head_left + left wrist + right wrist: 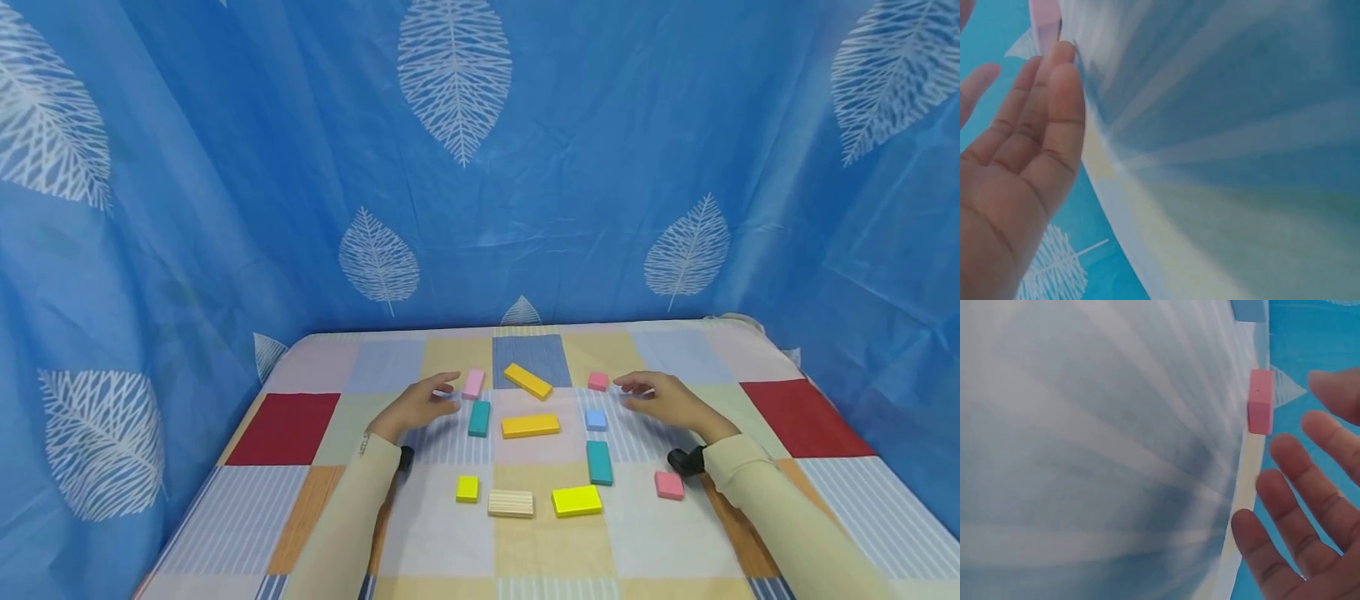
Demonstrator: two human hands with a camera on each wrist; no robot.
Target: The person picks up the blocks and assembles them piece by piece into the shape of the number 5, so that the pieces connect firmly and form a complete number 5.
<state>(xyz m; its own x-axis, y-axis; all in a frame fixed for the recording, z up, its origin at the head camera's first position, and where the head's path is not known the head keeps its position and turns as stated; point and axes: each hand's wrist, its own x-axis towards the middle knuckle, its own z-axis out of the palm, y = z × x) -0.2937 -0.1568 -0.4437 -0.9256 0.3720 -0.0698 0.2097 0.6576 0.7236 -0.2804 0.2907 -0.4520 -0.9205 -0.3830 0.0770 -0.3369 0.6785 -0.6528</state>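
My left hand (pixel 422 406) hovers at the left of the blocks, its fingers loosely bent and holding nothing. Just past its fingertips lie a light pink block (pixel 473 384) and a teal block (pixel 479 419). In the left wrist view the pink block (pixel 1046 25) shows beyond the fingers (pixel 1063 106). On the other side, my right hand (pixel 663 398) is spread with nothing in its grasp. A small pink-red block (pixel 597 382) is nearest its fingertips, with a small blue block (pixel 596 420) closer to me. The right wrist view shows that pink-red block (pixel 1260 403) beside the relaxed fingers (pixel 1291 512).
Two orange-yellow blocks (pixel 530 426) lie mid-table. Nearer me are a yellow cube-like block (pixel 467 489), a ridged wooden block (pixel 511 503), a yellow block (pixel 577 502), a second teal block (pixel 599 462) and another pink-red block (pixel 669 485). A blue curtain (pixel 540 250) hangs behind the patchwork tablecloth (pixel 427 533).
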